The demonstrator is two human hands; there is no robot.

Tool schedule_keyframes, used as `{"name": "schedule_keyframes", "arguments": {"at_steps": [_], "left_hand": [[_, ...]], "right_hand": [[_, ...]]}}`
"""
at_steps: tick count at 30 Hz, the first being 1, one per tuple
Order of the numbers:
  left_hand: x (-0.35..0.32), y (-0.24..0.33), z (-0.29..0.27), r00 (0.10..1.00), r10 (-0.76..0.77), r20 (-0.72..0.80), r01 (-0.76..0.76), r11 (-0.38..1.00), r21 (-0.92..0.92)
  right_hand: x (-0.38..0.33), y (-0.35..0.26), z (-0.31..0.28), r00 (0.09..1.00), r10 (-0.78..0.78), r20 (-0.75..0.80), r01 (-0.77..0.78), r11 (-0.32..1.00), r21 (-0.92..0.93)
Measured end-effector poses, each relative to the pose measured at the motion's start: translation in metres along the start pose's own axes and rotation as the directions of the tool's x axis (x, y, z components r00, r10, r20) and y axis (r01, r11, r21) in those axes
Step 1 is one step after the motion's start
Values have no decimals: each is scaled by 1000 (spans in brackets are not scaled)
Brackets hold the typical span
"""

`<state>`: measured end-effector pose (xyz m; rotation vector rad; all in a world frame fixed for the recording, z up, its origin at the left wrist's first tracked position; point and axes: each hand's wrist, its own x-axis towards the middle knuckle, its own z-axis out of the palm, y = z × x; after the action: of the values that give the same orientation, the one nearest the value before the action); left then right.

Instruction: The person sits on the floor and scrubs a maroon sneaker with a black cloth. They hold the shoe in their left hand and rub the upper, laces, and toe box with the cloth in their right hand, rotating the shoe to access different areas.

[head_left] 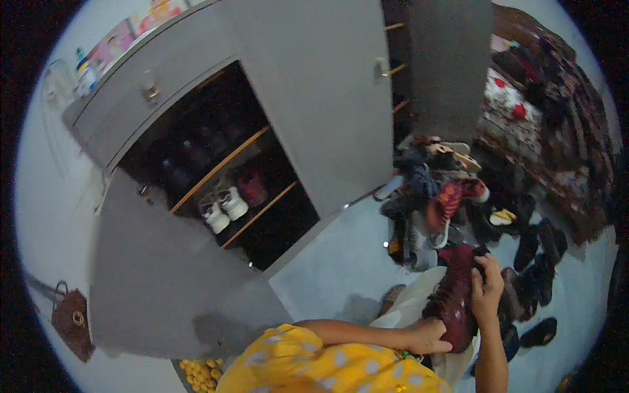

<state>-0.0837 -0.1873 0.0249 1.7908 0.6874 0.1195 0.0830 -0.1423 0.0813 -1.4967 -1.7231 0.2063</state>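
A maroon shoe (452, 295) is held low in front of me, over pale cloth at my lap. My left hand (429, 337) is closed on its near end. Around the far right side of it, my right hand (486, 288) grips with bent fingers. Whether this is one tall shoe or a pair pressed together, I cannot tell. Just beyond it lies a heap of shoes, among them a red patterned shoe (452, 200) with a pale sole.
At the left, a grey cabinet door (164, 281) stands open, showing shelves with white shoes (226, 211). Several dark shoes (540, 333) lie on the floor at the right. Beyond them is a bed with dark patterned covers (557, 144). A brown handbag (73, 324) is at far left.
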Motion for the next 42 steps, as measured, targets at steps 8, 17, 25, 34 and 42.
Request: {"name": "schedule_keyframes", "arguments": {"at_steps": [8,17,25,34,42], "left_hand": [[5,-27,-4,960,277,40,-274,959,-67],[4,4,-15,933,351,77,-307,890,-336],[-5,25,-4,940,339,52,-314,911,-266],[-13,46,6,989,150,-16,-144,908,-393],[-13,47,9,983,160,-88,-182,904,-386]], "right_hand": [[-5,-6,-5,997,13,-71,-18,998,-67],[22,14,-11,988,115,101,-96,980,-176],[8,24,-27,994,101,40,-103,994,38],[-7,19,-22,998,-13,-64,18,997,69],[-3,23,-16,995,-71,-72,83,982,172]]}}
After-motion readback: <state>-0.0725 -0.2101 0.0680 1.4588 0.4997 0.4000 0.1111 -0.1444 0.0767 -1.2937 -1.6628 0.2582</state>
